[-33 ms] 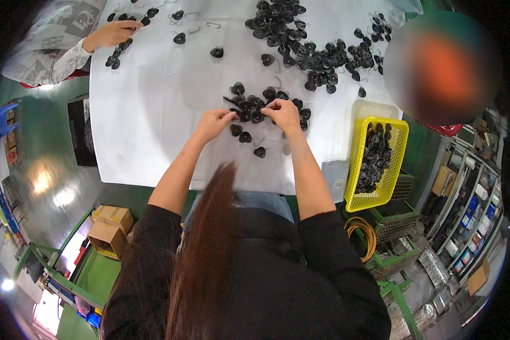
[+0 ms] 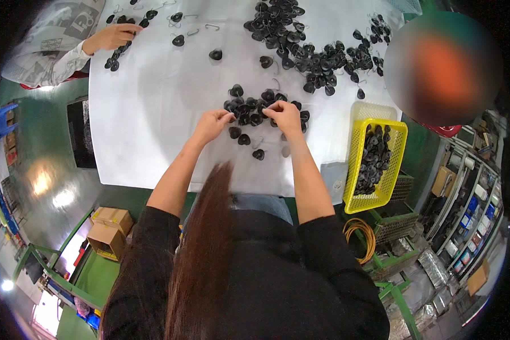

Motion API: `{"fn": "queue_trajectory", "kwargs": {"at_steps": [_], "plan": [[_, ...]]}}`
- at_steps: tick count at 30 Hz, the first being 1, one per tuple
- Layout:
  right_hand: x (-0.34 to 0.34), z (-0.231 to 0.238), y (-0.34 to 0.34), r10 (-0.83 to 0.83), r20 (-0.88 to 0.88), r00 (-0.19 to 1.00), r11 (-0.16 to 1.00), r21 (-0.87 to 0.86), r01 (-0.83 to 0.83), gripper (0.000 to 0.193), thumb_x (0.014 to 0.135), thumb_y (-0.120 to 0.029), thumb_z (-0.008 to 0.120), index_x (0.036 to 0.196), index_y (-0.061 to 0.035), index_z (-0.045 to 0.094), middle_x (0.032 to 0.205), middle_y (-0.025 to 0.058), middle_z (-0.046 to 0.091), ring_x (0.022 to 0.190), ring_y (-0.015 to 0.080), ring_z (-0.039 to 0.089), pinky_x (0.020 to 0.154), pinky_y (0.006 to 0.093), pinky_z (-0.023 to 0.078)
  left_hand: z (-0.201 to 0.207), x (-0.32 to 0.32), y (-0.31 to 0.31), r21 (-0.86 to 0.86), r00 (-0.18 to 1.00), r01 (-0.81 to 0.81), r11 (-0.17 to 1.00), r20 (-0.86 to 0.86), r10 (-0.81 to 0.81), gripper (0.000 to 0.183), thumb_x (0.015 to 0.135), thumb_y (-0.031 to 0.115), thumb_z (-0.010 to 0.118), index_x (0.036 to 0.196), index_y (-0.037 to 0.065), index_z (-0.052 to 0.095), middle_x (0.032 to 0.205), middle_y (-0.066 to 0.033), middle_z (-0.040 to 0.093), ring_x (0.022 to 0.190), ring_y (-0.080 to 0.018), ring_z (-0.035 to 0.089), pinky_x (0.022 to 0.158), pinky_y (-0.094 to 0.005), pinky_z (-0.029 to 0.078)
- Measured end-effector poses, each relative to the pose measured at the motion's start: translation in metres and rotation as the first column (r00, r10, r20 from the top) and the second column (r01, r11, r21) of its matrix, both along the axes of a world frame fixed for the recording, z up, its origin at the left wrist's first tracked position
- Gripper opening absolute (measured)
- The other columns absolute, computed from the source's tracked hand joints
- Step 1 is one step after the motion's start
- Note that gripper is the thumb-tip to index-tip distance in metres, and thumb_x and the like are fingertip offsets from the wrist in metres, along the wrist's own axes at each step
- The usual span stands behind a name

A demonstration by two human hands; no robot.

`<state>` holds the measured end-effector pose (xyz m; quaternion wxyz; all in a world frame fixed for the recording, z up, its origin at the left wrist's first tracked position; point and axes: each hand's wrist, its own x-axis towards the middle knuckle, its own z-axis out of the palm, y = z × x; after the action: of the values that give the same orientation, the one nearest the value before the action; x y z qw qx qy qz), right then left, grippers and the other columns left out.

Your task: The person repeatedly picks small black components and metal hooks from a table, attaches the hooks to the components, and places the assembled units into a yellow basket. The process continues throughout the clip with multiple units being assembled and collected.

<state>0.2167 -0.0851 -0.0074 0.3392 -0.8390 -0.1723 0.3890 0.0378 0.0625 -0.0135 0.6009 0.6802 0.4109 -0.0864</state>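
Note:
A small pile of black, rounded, cup-like pieces (image 2: pixel 249 107) lies on the white-covered table (image 2: pixel 153 136) in front of me; thin wire hooks show on some. My left hand (image 2: pixel 211 126) is at the pile's left edge, thumb and fingers pinched together. Whatever is between those fingertips is too small to make out. Over the right part of the pile, my right hand (image 2: pixel 286 118) pinches with thumb and forefinger beside the black pieces. Its fingertips hide what they may hold. Some single black pieces (image 2: pixel 258 154) lie nearer to me.
A yellow basket (image 2: pixel 403 144) with black pieces stands at the right table edge. A larger heap of black pieces (image 2: pixel 323 65) spreads at the back right. At the far left, another person's hand (image 2: pixel 112 37) touches similar pieces. Loose wire hooks (image 2: pixel 212 26) lie at the back.
The whole view has shifted very slightly. Both hands stay at the pile, their fingertips moved only a little.

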Motion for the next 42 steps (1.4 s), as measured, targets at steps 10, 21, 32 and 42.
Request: {"fn": "queue_trajectory", "kwargs": {"at_steps": [10,21,32,42], "plan": [[0.016,0.002,-0.031,-0.101,-0.411,0.906,0.921,0.306,0.242,0.014,0.07,-0.001,0.068,0.084,-0.0035,0.065,0.071,0.0002,0.062,0.064,0.0071,0.055,0.056,0.0207,0.044,-0.028,0.074,0.079,0.786,0.992,-0.128,0.604,0.09,0.092,0.036,0.076,0.027,0.065,0.105,0.008,0.056,0.1,-0.0149,0.057,0.093,-0.0321,0.054,0.079,-0.0385,0.045],[0.039,0.017,-0.043,0.066,-0.183,0.981,0.998,0.015,-0.065,0.014,0.066,-0.001,0.069,0.079,-0.0016,0.064,0.068,0.0034,0.063,0.059,0.0089,0.057,0.055,0.0232,0.046,-0.036,0.108,0.115,0.44,0.999,0.029,0.897,0.01,-0.037,0.036,0.074,0.018,0.066,0.106,0.007,0.054,0.097,-0.0089,0.056,0.09,-0.0249,0.058,0.074,-0.0344,0.049],[0.06,0.005,-0.031,0.217,-0.024,0.976,0.97,-0.108,-0.218,0.021,0.069,-0.018,0.069,0.085,-0.0051,0.065,0.081,0.0103,0.065,0.076,0.0231,0.062,0.069,0.0332,0.048,-0.04,0.174,0.053,0.49,0.995,-0.042,0.871,0.096,-0.006,0.037,0.072,0.036,0.068,0.097,0.009,0.062,0.074,-0.0087,0.062,0.068,-0.02,0.061,0.063,-0.033,0.047],[0.051,-0.012,0.019,0.262,0.294,0.919,0.929,-0.336,-0.157,0.023,0.069,-0.026,0.071,0.08,-0.0074,0.065,0.084,0.0106,0.065,0.084,0.0286,0.061,0.07,0.0372,0.048,-0.029,0.113,0.058,0.434,0.964,0.261,0.862,-0.163,-0.21,0.019,0.074,0.026,0.069,0.079,0.008,0.065,0.064,0.0031,0.053,0.056,-0.0062,0.045,0.05,-0.0213,0.035]]}}
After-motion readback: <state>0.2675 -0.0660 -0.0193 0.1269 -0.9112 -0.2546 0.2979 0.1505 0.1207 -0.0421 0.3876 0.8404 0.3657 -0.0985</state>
